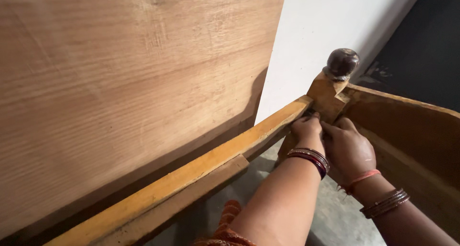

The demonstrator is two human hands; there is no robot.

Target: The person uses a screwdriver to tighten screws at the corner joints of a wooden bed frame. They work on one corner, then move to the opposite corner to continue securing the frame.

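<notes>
A wooden bed frame fills the view. Its yellow-brown side rail (201, 167) runs from the lower left up to a corner post (326, 95) topped by a dark round knob (342, 63). My left hand (306, 131), bangles on its wrist, presses its fingertips into the joint where the rail meets the post. Right beside it, my right hand (349, 150) reaches to the same joint just under the post, fingers curled. What the fingers pinch is hidden. A brown end board (407, 131) leaves the post to the right.
A large plywood sheet (120, 83) leans upright behind the rail and takes up the left half. A white wall (326, 21) stands behind the post, with a dark surface (426, 49) at the far right. Grey concrete floor (335, 217) lies below my arms.
</notes>
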